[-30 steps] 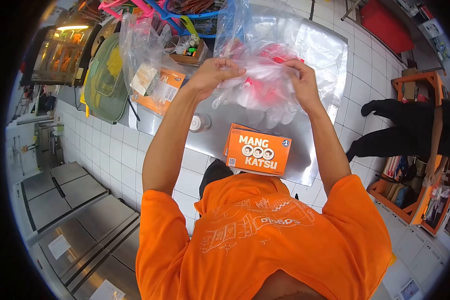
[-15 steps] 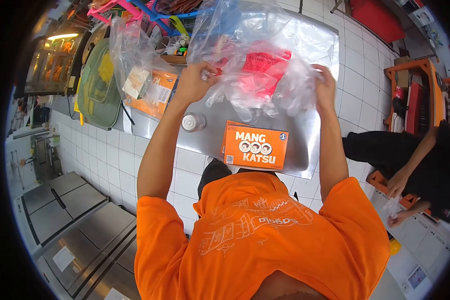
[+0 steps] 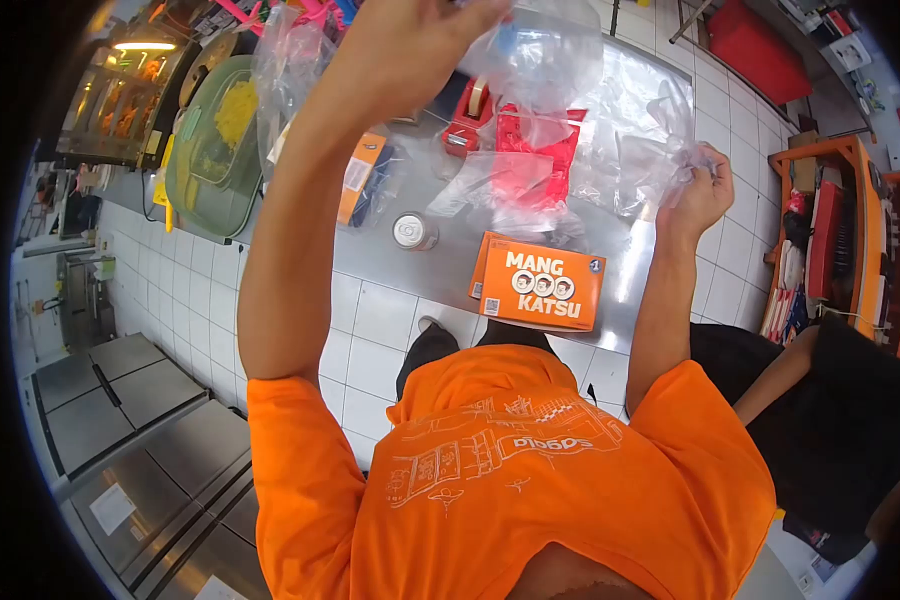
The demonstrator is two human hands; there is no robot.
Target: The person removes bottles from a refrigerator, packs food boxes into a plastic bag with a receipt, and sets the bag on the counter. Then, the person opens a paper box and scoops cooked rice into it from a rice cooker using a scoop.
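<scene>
Up at the top edge, my left hand point(image 3: 425, 45) is raised close to the camera, fingers curled at a clear plastic bag point(image 3: 545, 60); part of the hand is cut off. My right hand point(image 3: 702, 190), off to the right, pinches bunched clear plastic point(image 3: 670, 140). Whether both pieces belong to one bag I cannot tell. Between the hands a red plastic packet point(image 3: 540, 165) with dark print lies on the metal table point(image 3: 370, 265), partly under clear film. An orange "Mang Katsu" box point(image 3: 545, 283) lies at the near edge, over another orange one. Left of it stands a can point(image 3: 413, 231).
A red tape dispenser point(image 3: 463, 130) sits behind the packet. At left are another orange box point(image 3: 362, 175), a green-lidded tub point(image 3: 208, 150) and a lit food cabinet point(image 3: 120, 100). A person in black point(image 3: 830, 430) bends close at right, near an orange shelf point(image 3: 840, 160).
My left hand has risen toward the camera with clear plastic; my right hand has moved right and slightly down. The tape dispenser has come into view. The person in black has come nearer and bent down.
</scene>
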